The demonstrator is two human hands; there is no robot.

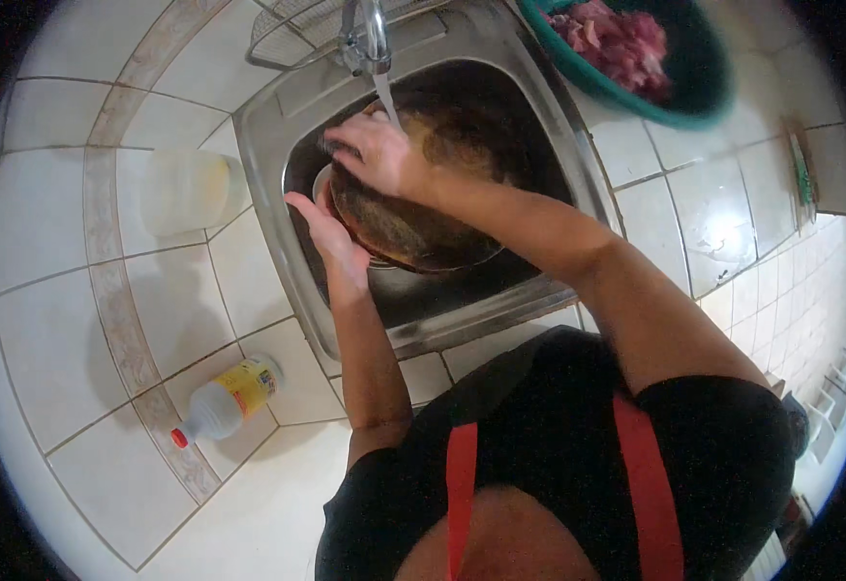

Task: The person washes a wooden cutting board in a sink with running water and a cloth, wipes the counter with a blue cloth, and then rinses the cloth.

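Observation:
A round, blackened brown metal pan or pot [423, 225] lies tilted in the stainless steel sink [423, 330], its stained surface facing up. My left hand [332, 236] grips its rim at the lower left, thumb pointing away to the left. On its upper left part rests my right hand [376, 149], blurred and with bent fingers. Whether anything is under those fingers is hidden. Water runs from the chrome faucet [376, 43] onto the right hand and the pan. Part of a pale round dish [322, 181] shows beneath the pan's left edge.
A green plastic basin [612, 98] with raw meat [619, 47] stands right of the sink. Left, by the tiled wall, are a translucent jug [187, 192] and a white bottle [223, 399] with a red cap. A wire rack [285, 36] sits behind the faucet.

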